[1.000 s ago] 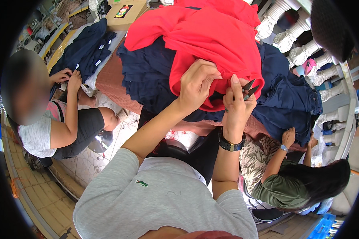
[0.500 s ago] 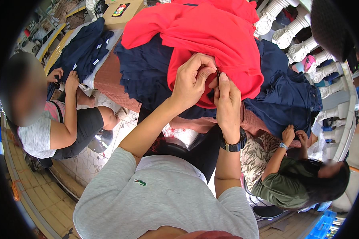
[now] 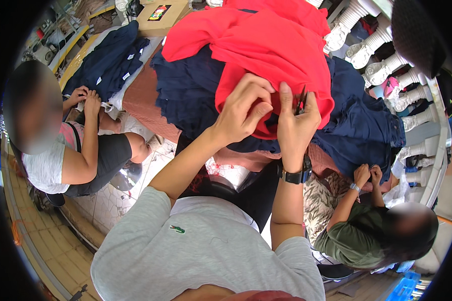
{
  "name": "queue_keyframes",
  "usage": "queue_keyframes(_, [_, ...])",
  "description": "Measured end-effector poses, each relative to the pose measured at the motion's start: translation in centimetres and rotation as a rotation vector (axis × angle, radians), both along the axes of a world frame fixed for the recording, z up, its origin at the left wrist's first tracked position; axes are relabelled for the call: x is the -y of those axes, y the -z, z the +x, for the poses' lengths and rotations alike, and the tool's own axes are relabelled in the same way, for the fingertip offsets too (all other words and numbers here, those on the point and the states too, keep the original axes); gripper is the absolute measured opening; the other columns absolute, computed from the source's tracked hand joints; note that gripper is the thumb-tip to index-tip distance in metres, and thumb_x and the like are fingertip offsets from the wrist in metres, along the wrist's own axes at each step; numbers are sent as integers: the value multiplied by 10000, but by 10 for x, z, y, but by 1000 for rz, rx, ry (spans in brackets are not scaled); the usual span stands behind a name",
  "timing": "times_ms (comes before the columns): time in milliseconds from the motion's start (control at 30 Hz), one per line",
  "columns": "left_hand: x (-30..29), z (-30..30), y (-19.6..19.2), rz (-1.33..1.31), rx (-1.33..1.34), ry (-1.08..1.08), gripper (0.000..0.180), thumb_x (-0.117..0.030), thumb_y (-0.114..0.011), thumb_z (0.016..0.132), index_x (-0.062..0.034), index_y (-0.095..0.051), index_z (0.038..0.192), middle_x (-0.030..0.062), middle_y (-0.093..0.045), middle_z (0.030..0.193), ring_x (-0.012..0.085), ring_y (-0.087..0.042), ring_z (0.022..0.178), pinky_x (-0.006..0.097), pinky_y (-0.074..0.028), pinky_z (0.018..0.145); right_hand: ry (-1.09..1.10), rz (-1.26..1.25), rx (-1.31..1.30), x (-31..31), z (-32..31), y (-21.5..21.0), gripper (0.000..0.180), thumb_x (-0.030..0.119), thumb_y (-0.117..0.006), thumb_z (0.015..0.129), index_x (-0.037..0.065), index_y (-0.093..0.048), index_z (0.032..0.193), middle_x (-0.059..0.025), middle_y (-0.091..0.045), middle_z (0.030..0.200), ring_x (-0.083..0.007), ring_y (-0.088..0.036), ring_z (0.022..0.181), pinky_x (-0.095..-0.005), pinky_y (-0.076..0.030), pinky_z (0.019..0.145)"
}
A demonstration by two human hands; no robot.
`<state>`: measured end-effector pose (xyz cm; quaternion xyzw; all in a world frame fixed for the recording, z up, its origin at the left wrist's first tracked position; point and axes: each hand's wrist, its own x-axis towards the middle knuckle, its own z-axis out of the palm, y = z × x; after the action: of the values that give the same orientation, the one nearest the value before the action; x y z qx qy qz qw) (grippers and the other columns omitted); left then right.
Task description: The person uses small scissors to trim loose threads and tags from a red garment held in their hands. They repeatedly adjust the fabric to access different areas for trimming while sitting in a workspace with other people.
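1. Right hand (image 3: 297, 125) clasps small dark thread snips (image 3: 301, 103).
2. Left hand (image 3: 242, 109) is at the red garment (image 3: 271, 47); whether it grips, I cannot tell.
3. The garment lies atop navy clothing (image 3: 186, 85).

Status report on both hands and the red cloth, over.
Left hand at the red cloth, grip unclear. Right hand holding dark snips. Red cloth bunched atop navy cloth. No obstruction visible at the hands.

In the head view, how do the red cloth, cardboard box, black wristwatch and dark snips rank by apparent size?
1. Red cloth
2. Cardboard box
Unsure: black wristwatch versus dark snips, partly hidden by the right hand.
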<state>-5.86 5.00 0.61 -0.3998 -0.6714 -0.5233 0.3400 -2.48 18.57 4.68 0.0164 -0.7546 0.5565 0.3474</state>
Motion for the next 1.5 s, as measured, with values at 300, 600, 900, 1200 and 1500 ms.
queue_keyframes(300, [50, -29, -16, 84, -76, -550, 207, 37, -784, 767, -10, -724, 959, 87, -640, 937, 195, -636, 792, 300, -516, 700, -95, -115, 26, -6, -2, -2, 226, 178, -731, 954, -24, -657, 885, 17, -614, 724, -56, -466, 679, -246, -396, 613])
queue_keyframes(600, [65, -3, -23, 133, -8, -351, 126, 67, -758, 792, 8, -759, 903, 102, -699, 859, 172, -665, 748, 285, -533, 680, -83, -146, 100, -8, 8, 2, 233, 206, -753, 939, 10, -664, 851, 64, -547, 686, -33, -392, 626, -225, -322, 559])
queue_keyframes(900, [49, -7, -17, 36, 61, -387, 208, 50, -794, 758, -27, -759, 948, 66, -651, 861, 167, -650, 772, 263, -507, 681, 24, -119, 23, 3, 7, 7, 246, 153, -775, 912, 54, -565, 828, 78, -470, 648, -26, -370, 597, -221, -288, 531])
queue_keyframes(1200, [53, 7, -10, 335, 530, 355, 36, -32, -657, 954, -25, -633, 980, 187, -602, 1298, 259, -623, 1162, 402, -475, 1057, 34, -177, 18, 4, 6, 9, 276, 138, -782, 904, 76, -524, 827, 69, -458, 637, -32, -352, 559, -211, -276, 521])
queue_keyframes(1500, [55, 6, -12, 257, 541, 568, 56, -89, -652, 966, -66, -605, 947, 258, -437, 1505, 376, -410, 1428, 533, -300, 1196, -577, -435, 385, 48, 38, 15, 481, 430, -338, 1084, 28, -517, 889, 31, -367, 647, -49, -303, 538, -250, -240, 472])
